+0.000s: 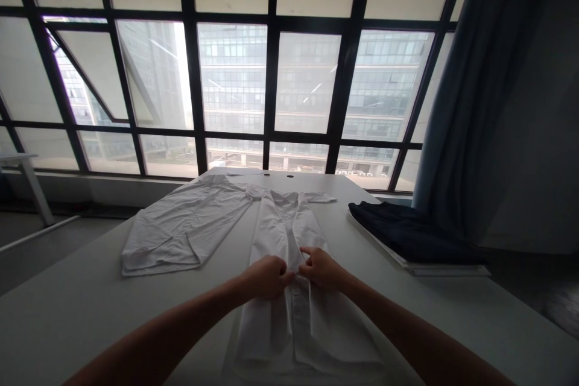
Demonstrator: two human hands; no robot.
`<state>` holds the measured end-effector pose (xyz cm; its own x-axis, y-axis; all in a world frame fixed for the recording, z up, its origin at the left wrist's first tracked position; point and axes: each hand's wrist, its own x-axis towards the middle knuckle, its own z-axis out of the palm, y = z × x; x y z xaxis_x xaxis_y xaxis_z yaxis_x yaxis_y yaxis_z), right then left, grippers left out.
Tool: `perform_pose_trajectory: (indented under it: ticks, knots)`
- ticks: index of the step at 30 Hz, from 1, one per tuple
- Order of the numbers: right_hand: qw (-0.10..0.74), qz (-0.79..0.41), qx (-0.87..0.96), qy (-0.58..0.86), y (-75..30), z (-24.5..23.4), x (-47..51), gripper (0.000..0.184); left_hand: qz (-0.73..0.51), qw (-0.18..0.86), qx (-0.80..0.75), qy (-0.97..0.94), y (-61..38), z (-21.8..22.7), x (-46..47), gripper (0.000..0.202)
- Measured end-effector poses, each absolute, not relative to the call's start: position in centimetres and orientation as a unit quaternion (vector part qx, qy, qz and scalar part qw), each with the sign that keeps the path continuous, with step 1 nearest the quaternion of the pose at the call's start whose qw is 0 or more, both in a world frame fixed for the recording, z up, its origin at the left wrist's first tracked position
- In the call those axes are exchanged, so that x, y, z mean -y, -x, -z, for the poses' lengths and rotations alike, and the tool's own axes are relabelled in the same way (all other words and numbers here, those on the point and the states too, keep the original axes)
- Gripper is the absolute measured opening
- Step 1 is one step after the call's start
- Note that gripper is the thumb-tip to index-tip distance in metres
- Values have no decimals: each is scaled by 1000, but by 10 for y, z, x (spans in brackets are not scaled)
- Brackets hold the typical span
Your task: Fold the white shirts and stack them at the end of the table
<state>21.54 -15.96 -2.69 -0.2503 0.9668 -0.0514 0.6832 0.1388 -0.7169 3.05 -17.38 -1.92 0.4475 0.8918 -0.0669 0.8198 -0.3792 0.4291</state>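
A white button-up shirt (316, 325) lies lengthwise on the table in front of me, its collar end away from me and its button strip running down the middle. My left hand (268, 276) is closed on the shirt's front edge, just left of the strip. Close beside it on the right, my right hand (322, 268) pinches the other side of the front, with the index finger partly stretched out. The cloth rises in folds around both hands. A second white garment (181, 226) lies spread and wrinkled to the left of the shirt.
The white table (81, 295) reaches toward the windows (233, 78). On its right stands a stack with dark folded cloth (407, 229) over white layers (446, 269). A dark curtain (470, 114) hangs at the right. Another table's leg (36, 190) shows at far left.
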Motion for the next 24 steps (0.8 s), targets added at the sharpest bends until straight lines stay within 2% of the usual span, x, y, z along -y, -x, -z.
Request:
perform_pose_trajectory:
  ticks: [3, 6, 9, 11, 13, 15, 18, 24]
  knots:
    - [203, -324, 738, 557, -215, 28, 162, 67, -67, 180, -493, -849, -33, 18, 179, 44]
    - [159, -344, 767, 518, -221, 31, 163, 52, -23, 227, -451, -863, -28, 21, 178, 45]
    - [203, -216, 812, 502, -235, 33, 160, 43, -80, 218, -430, -872, -11, 26, 161, 41]
    - [223, -117, 831, 496, -246, 36, 154, 47, -161, 138, -417, -884, 4, 32, 145, 35]
    - [192, -75, 843, 496, -255, 42, 148, 58, -184, 85, -394, -897, 18, 41, 130, 42]
    - [136, -87, 849, 503, -259, 48, 144, 66, -134, 88, -379, -911, 28, 49, 122, 56]
    - [79, -120, 852, 504, -261, 55, 142, 73, -53, 115, -369, -921, 32, 55, 123, 66]
    - [64, -128, 860, 489, -261, 55, 146, 82, -26, 117, -278, -953, 16, 52, 161, 91]
